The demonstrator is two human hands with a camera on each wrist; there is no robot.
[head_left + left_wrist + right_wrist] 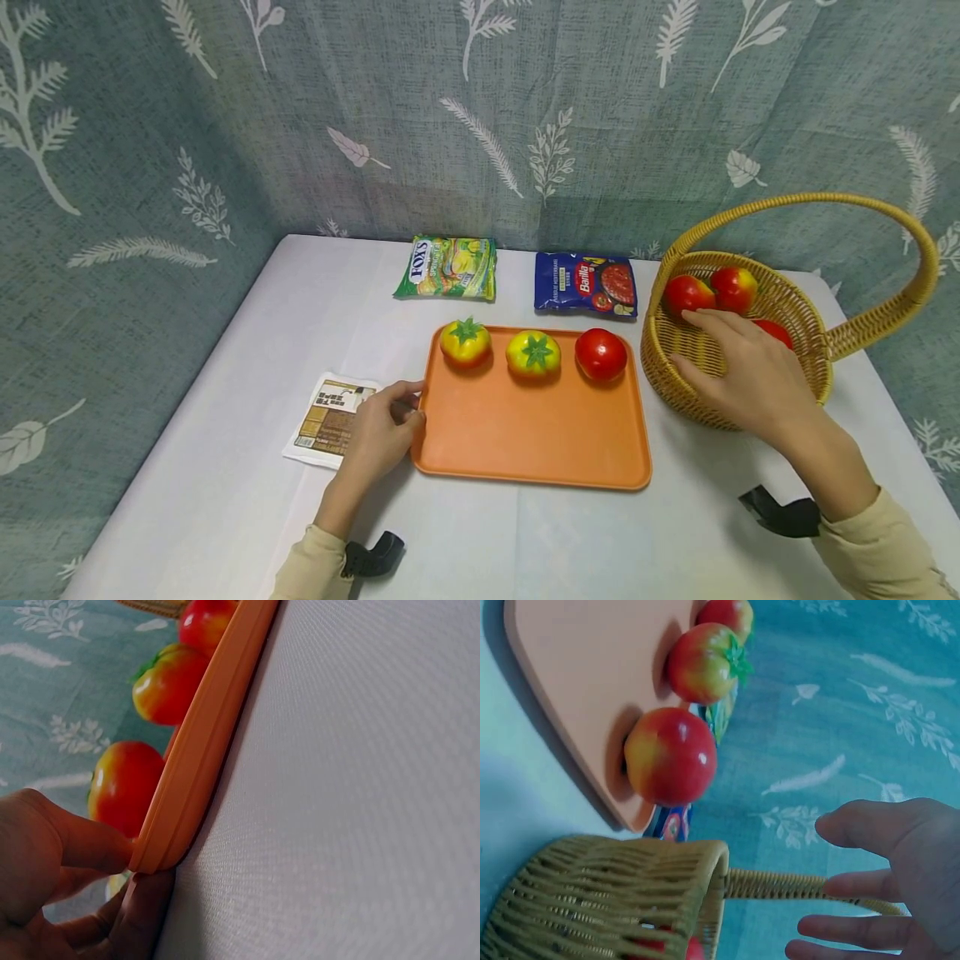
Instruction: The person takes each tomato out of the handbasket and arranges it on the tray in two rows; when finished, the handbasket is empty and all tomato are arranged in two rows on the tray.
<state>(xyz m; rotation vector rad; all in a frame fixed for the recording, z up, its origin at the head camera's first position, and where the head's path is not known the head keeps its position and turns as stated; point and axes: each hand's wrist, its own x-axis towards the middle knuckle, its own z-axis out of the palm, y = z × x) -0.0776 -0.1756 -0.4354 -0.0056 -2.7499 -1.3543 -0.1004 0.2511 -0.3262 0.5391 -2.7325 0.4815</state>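
My left hand [381, 429] pinches the left rim of the orange tray [532, 437] between thumb and fingers; the left wrist view shows the thumb [97, 846] at the edge. Along the tray's far side stand two red-and-yellow tomatoes with green leafy tops, a left tomato [465, 345] and a middle tomato [533, 355], and a round red fruit [602, 356] at the right. Over the wicker basket [671, 379] my right hand [753, 375] is held with fingers spread and nothing in it. Inside lie red fruits [688, 296], one partly hidden by that hand.
Behind the tray lie a green Fox's candy bag [453, 268] and a blue Barilla packet [585, 285]. A white-and-brown packet [324, 425] is beside my left hand. The tall basket handle [802, 198] arches over the right side. Patterned cloth [420, 125] hangs behind the table.
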